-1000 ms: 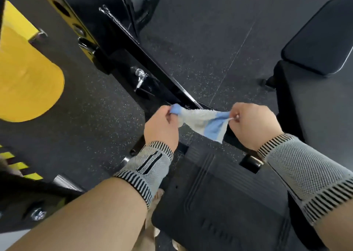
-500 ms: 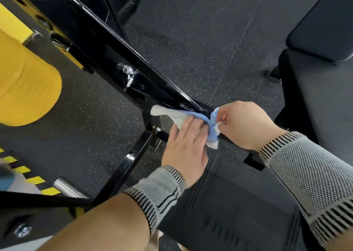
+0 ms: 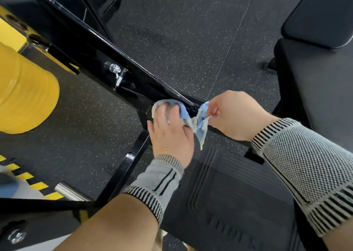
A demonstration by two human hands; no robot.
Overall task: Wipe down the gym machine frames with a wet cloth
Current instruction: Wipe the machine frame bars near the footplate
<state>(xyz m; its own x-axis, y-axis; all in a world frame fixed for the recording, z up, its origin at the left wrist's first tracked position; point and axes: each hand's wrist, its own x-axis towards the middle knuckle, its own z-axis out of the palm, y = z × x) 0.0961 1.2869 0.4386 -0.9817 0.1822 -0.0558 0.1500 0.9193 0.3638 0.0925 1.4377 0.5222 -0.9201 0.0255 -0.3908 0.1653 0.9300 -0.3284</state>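
Blue-white cloth [image 3: 193,118] sits ctr frame, draped over black frame bar [image 3: 107,46]. Left hand [image 3: 170,132] presses it w/ flat, spread fingers; right hand [image 3: 232,115] pinches its other end. Yellow roller [image 3: 24,96] at left.

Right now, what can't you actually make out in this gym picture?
- Head view: whether the cloth is wet cannot be told.
- The frame bar where the cloth drapes over it is covered by the cloth and the left hand.
- The right hand fingertips are hidden behind its own knuckles.
- The yellow pad is cut off by the left edge.
- A blue-grey thing at the lower left is blurred.
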